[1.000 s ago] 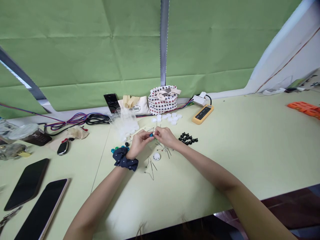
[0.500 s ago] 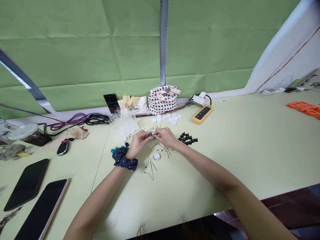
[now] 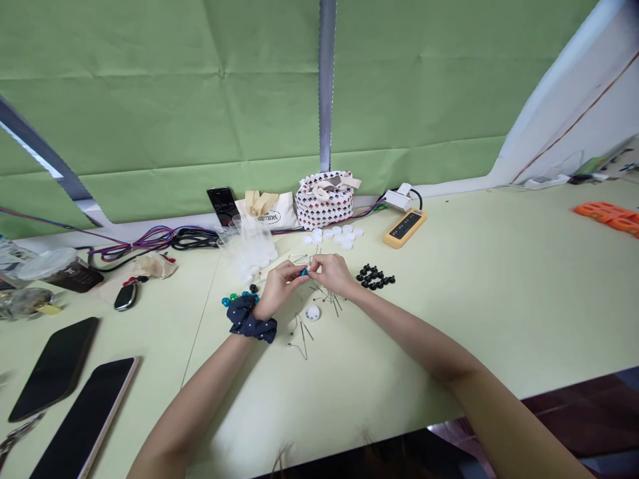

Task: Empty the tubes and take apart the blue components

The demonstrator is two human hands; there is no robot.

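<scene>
My left hand [image 3: 278, 286] and my right hand [image 3: 333, 273] meet above the pale green table [image 3: 449, 313], fingertips pinched together on a small blue bead [image 3: 303, 271]. A thin metal pin seems to be in the right fingers, too small to be sure. A dark dotted scrunchie [image 3: 249, 319] sits on my left wrist. Loose pins [image 3: 301, 332] and a white cap [image 3: 313, 312] lie just under the hands. Blue and green beads [image 3: 234, 297] lie left of the wrist, black beads [image 3: 374, 276] right of my right hand.
White caps [image 3: 333, 235], clear small cups [image 3: 249, 243], a patterned pouch [image 3: 324, 197], a yellow meter [image 3: 405, 227] and cables [image 3: 150, 237] line the back. Two phones [image 3: 64, 392] and a car key [image 3: 124, 295] lie at the left, orange parts [image 3: 606, 216] far right.
Both hands stay pinched on the bead and have shifted only slightly; the fingers rework their hold a little.
</scene>
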